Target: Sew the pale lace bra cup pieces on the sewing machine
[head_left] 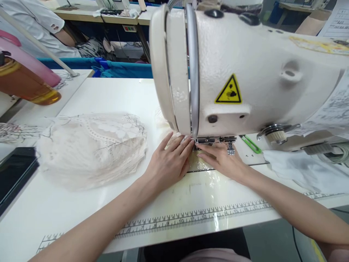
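The left hand (171,159) lies flat, unclenched, apparently steadying pale fabric (160,119) beneath the sewing machine (261,87); right hand (227,159), grip unclear

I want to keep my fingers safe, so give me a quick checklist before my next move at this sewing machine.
1. Fingertips clear of the needle area: not ok; left hand and right hand both reach in beneath the sewing machine.
2. Needle stopped: cannot tell.
3. Fabric flat by the left fingers: cannot tell, partly hidden.
4. Lace piece clear of the needle area: ok, lies left of the left hand.
5. Warning label uncovered: ok.
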Available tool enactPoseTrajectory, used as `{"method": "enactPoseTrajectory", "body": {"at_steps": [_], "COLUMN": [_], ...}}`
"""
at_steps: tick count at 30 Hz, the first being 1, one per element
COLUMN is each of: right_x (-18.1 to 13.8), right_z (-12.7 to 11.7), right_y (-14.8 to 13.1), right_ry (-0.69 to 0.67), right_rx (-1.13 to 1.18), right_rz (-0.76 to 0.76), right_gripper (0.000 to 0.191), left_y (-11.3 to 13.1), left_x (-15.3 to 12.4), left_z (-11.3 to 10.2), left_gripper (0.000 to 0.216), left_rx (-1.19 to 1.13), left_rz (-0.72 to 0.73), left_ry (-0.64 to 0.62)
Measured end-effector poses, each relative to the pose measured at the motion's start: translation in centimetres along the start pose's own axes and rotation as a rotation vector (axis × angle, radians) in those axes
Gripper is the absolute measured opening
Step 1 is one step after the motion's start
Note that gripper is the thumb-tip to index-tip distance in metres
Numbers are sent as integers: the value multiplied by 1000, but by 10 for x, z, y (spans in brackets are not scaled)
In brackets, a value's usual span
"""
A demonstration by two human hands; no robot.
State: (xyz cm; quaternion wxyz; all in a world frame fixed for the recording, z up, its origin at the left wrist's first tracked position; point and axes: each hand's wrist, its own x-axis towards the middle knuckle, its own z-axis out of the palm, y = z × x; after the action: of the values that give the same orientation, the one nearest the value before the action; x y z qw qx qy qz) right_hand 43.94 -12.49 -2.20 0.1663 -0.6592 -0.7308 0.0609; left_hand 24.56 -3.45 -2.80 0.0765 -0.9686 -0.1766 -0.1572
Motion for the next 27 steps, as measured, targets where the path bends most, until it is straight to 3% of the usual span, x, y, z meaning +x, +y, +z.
{"method": "enactPoseTrajectory", "body": {"at_steps": [5,10,18,23,27], "right_x": [-1,-4,2,3,0], "right_z": [2,12,8,7,13], "right_y": [-2,4,13,13,18], "right_ry": [-3,93,167,227,287], "right_rx": [-91,-140,181,221,252], "right_rz": [-3,-28,65,116,70], "right_gripper": [41,42,30,31,30], "left_y": [2,3,4,6,11], "left_x": [1,2,2,0,-2], "left_z": [-1,-2,-4,-4,-8], "left_gripper": [44,45,44,44,40], "left_rx": [58,81,65,26,75], "left_rz": [-3,-1,-31,-65,-64], "left_ry": [-11,-9,-52,-74,-56]}}
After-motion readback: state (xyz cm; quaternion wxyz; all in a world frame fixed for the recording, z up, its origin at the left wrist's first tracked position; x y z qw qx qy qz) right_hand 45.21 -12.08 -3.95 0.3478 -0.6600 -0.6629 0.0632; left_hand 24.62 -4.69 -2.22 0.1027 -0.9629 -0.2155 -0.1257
